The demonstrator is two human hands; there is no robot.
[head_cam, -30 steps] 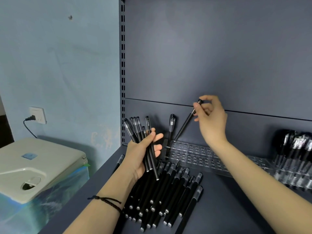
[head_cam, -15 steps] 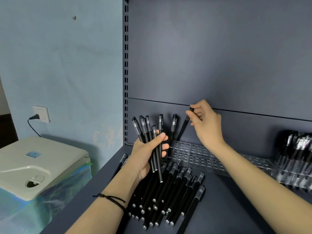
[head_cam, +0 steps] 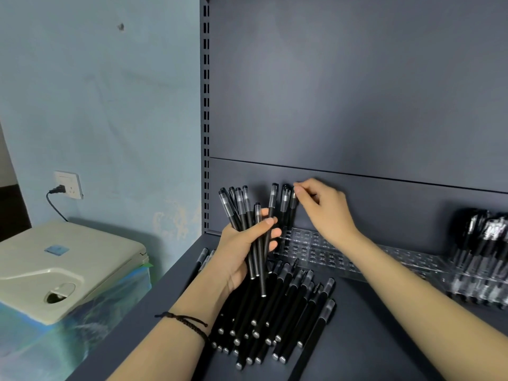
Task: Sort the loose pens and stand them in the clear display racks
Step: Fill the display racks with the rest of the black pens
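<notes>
The right hand [head_cam: 327, 213] has dropped, fingertips pinching the cap of a pen [head_cam: 293, 207] now upright at the left end of the clear rack [head_cam: 330, 254]. Nearest, loose pens [head_cam: 275, 312] lie heaped on the shelf [head_cam: 371, 339]; above them the left hand [head_cam: 239, 254] grips a fanned bundle of pens [head_cam: 244, 213].

A single wide-angle view comes from the person's head, looking forward and slightly down from close, arm's-reach range. It faces a dark grey metal back panel [head_cam: 343, 92], and the dark grey shelf [head_cam: 384, 328] fills the lower frame. Both forearms enter from the bottom edge. Mid-frame sit the left hand [head_cam: 239, 254], gripping a bunch of black plastic pens [head_cam: 242, 213], and the right hand [head_cam: 325, 209], pinching one black pen [head_cam: 292, 213]. A pale blue wall [head_cam: 96, 105] takes the left third.
</notes>
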